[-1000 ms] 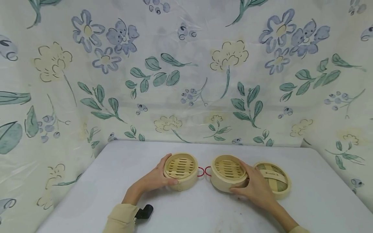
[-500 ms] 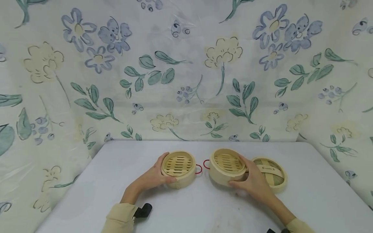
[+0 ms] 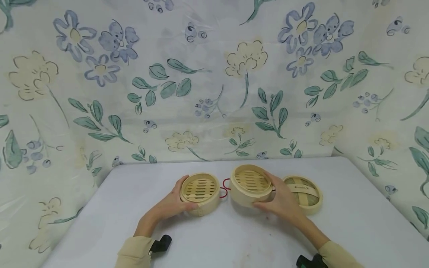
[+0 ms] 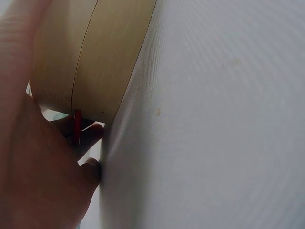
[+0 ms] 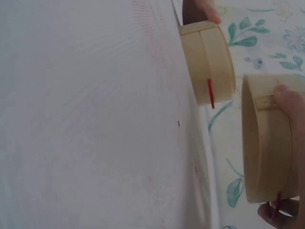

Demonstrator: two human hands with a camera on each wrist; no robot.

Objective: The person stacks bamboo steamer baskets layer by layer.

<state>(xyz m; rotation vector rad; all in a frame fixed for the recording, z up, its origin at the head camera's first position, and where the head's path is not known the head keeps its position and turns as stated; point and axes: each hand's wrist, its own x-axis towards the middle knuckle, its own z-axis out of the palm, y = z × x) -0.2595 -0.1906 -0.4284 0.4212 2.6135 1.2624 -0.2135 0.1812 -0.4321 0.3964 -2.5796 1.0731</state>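
My left hand (image 3: 172, 203) grips a small round bamboo steamer basket (image 3: 208, 207) on the table, thumb at its near side and fingers curled around its left wall. In the left wrist view, this steamer (image 4: 105, 52) sits against the tabletop, a red loop handle (image 4: 77, 129) on its wall. A second, similar bamboo steamer (image 3: 242, 198) is held by my right hand (image 3: 283, 197), thumb in front and fingers behind. The right wrist view shows that raised steamer (image 5: 269, 143) clear of the tabletop, its underside rim tilted toward the camera, with the left steamer (image 5: 207, 62) beyond it.
A round woven bamboo lid (image 3: 311, 199) with a flat strap lies on the white table (image 3: 214, 242), just right of my right hand. Behind the table's far edge hangs a flower-patterned cloth (image 3: 214, 82). A black wrist device (image 3: 161, 243) sits at my left sleeve.
My right hand has raised the right steamer off the table and brought it slightly nearer the left one. The left hand keeps its grip in place. The head view has turned somewhat right.
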